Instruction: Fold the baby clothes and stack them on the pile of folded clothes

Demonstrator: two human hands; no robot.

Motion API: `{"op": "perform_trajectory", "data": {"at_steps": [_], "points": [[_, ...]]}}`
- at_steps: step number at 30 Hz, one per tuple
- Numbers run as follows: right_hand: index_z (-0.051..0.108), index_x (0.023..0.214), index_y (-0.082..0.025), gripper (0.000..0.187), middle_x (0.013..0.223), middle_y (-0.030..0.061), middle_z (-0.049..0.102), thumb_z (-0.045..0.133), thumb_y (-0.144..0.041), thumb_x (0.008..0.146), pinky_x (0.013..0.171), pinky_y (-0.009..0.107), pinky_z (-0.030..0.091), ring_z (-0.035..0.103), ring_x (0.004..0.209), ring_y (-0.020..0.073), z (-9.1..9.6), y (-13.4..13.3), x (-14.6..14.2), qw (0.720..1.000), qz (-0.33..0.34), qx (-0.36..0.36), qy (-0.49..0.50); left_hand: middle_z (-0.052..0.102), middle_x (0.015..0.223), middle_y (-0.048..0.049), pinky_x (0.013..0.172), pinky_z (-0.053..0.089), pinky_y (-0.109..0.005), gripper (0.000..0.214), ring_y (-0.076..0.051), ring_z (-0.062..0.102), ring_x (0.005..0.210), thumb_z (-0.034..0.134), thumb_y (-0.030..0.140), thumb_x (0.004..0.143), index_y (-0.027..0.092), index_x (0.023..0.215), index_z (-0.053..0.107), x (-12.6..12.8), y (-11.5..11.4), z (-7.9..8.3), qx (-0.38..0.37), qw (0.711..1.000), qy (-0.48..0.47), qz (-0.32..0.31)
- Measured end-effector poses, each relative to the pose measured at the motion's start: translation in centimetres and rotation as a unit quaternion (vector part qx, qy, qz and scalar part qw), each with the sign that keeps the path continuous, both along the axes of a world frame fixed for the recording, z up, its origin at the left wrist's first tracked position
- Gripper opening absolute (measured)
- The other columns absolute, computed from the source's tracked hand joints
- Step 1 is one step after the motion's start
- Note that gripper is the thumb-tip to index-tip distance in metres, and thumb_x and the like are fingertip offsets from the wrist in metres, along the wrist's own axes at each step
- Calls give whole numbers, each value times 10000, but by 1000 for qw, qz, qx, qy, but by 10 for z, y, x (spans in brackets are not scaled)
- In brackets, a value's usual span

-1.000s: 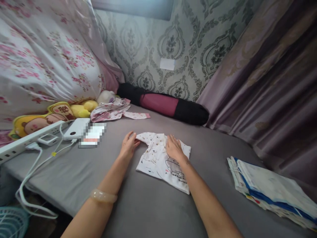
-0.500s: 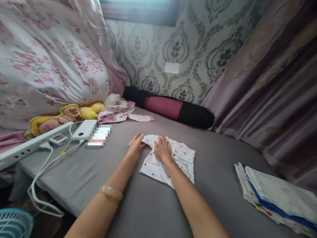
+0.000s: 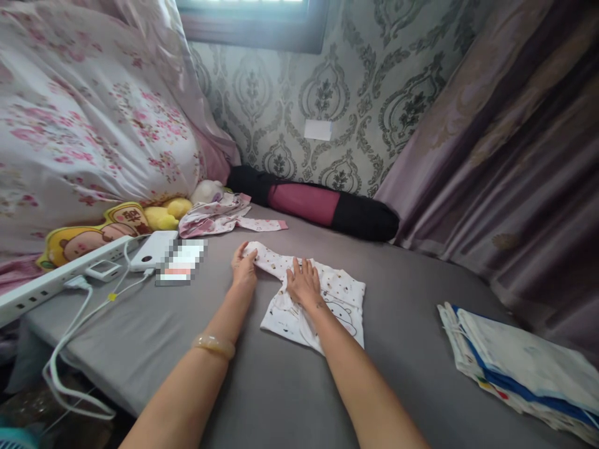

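A small white baby shirt [image 3: 337,299] with a printed bear lies on the grey bed sheet [image 3: 262,386]. My left hand [image 3: 244,269] pinches the end of its sleeve, which is stretched out to the upper left. Fingers spread, my right hand [image 3: 304,284] lies flat on the shirt where the sleeve meets the body. A pale bangle [image 3: 214,345] sits on my left wrist.
Folded cloths [image 3: 515,362] are stacked at the right. A pink-and-white garment [image 3: 219,215] lies behind, by a black-and-pink bolster [image 3: 322,206]. Left are a power strip [image 3: 51,277], a white charger [image 3: 152,249] with cables, plush toys [image 3: 116,221] and a floral quilt [image 3: 88,118]. Curtain hangs right.
My left hand has pulled the sleeve out to the upper left. My right hand slid left across the shirt and now presses near the sleeve's base.
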State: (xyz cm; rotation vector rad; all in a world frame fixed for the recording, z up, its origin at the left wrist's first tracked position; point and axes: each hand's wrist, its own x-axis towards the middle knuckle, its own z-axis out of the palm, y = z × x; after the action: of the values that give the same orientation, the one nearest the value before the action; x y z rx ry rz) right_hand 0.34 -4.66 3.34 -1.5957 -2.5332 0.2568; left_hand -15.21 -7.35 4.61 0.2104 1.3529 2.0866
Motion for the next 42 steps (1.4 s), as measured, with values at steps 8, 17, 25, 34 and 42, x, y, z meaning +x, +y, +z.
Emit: {"op": "perform_trajectory", "data": {"at_steps": [8, 17, 25, 34, 42], "points": [[274, 1494, -229, 570, 1561, 119, 211, 253, -440, 965, 1113, 447, 70, 135, 1433, 274, 6, 3, -4, 999, -7, -28, -20, 668, 917, -4, 657, 513, -205, 748, -104, 648, 737, 605, 22, 656, 300, 1329, 432, -24, -2, 11, 1, 997, -63, 36], [380, 1437, -241, 550, 1540, 145, 252, 398, -381, 905, 1071, 506, 183, 194, 1410, 329, 17, 9, -20, 996, -45, -65, -35, 613, 763, 22, 587, 469, -202, 582, -89, 580, 598, 624, 85, 577, 215, 1141, 560, -11, -3, 33, 26, 999, -37, 0], [503, 1329, -164, 427, 1413, 109, 479, 365, -269, 938, 1095, 317, 289, 403, 1323, 197, 31, 14, 30, 948, -60, -96, 296, 615, 704, 16, 578, 442, -227, 643, -117, 573, 584, 700, 225, 536, 162, 1158, 552, 34, -4, 41, 74, 995, 29, -55], [570, 901, -166, 127, 955, 74, 704, 444, -187, 906, 631, 204, 551, 683, 750, 116, 33, 12, 106, 690, -276, -249, 621, 579, 665, 34, 565, 424, -213, 543, -104, 550, 572, 652, 245, 650, 163, 1178, 560, 91, 15, 32, 62, 990, 76, -100], [567, 850, -139, 121, 767, 68, 708, 464, -154, 912, 594, 234, 564, 684, 632, 135, 28, 12, 122, 634, -280, -303, 654, 588, 679, 30, 570, 418, -214, 468, -100, 535, 577, 604, 251, 708, 151, 1163, 556, 139, 33, 6, 67, 980, 140, -126]]}}
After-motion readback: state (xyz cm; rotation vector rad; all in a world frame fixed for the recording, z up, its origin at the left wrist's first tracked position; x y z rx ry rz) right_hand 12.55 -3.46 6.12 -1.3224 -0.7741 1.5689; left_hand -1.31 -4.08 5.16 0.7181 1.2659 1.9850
